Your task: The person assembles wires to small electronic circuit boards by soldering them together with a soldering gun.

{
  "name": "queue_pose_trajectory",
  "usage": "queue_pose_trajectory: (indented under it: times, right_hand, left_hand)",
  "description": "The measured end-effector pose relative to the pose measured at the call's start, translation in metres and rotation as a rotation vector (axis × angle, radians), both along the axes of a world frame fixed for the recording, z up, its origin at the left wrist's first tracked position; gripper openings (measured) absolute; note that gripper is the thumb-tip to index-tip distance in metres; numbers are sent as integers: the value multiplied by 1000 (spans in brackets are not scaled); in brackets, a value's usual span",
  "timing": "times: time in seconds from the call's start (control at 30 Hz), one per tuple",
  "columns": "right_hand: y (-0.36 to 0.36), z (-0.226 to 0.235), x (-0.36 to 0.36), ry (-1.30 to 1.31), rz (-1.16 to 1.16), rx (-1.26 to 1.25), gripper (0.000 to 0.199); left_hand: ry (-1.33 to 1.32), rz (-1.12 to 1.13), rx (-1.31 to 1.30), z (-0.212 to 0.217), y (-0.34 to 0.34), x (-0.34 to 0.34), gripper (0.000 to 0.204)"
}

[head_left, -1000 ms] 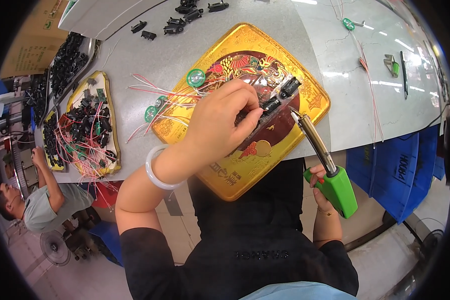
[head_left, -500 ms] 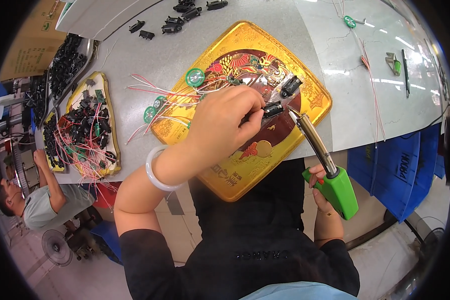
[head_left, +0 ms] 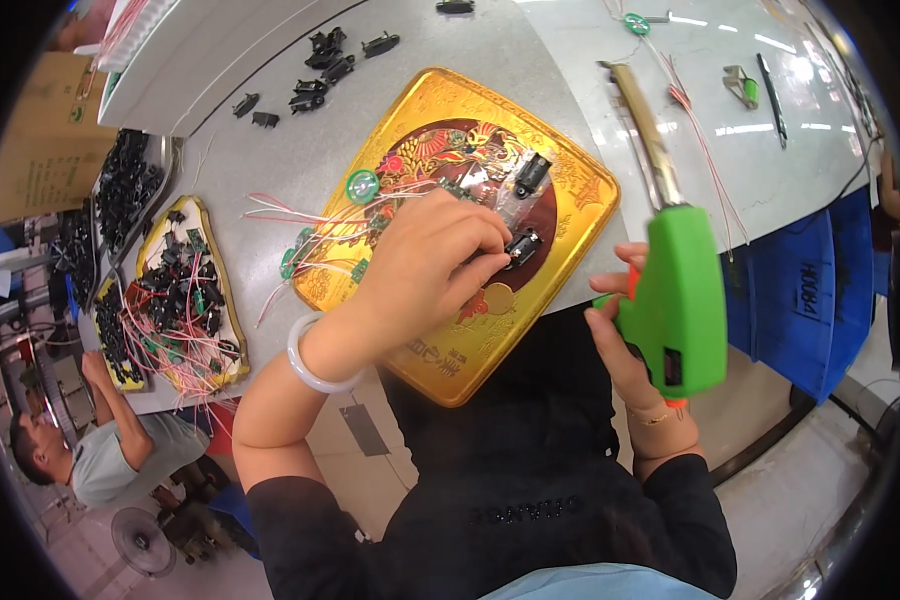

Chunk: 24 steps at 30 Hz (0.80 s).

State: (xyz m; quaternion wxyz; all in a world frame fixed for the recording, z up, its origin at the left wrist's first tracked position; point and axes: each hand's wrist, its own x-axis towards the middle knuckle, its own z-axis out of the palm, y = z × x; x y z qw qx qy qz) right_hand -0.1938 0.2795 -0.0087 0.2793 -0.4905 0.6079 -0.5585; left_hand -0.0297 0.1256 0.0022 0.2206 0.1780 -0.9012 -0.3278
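My left hand (head_left: 425,260) reaches over a gold tray (head_left: 570,240) with a dark red patterned middle. Its thumb and forefinger are pinched at the end of a small black plastic part (head_left: 525,248); what lies between the fingertips is hidden. A second black part (head_left: 533,175) sits just beyond it. Thin red and white wires and a round green circuit board (head_left: 363,186) lie left of the hand, some wires passing beneath it. My right hand (head_left: 622,345) grips a green soldering gun (head_left: 682,300), its long metal barrel pointing to the far side, apart from the parts.
At the left, a yellow-edged tray (head_left: 232,300) holds a tangle of wires and black parts. Loose black parts (head_left: 308,95) lie beyond the gold tray. A pen-like black tool (head_left: 771,98) lies far right, above blue bins (head_left: 800,300). A co-worker (head_left: 110,455) is at the left.
My right hand has raised the soldering gun, swinging its tip away from the black part toward the far side. My left hand stays pinched at the part. The whole view has shifted somewhat.
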Motion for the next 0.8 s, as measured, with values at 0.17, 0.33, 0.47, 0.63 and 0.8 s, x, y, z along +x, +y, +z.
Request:
queue_pose_trajectory:
  times: [0.17,0.33,0.47,0.63,0.8]
  right_hand:
    - [4,-3,2,103,-44,45,45]
    - [4,11,7,538,-98,82,34]
    - [8,9,9,397,-126,50,33]
    - [6,10,14,117,-110,-3,34]
    - [8,9,9,325,-104,-2,28]
  left_hand:
    - [-32,-86,-86,4,-2,-4,14]
    - [-99,-111,-98,7,-1,-1,15]
    - [27,-22,-124,5,-2,-2,14]
    - [99,116,-128,-1,-4,-3,12]
    - [112,163,-178,-5,-4,-2,15]
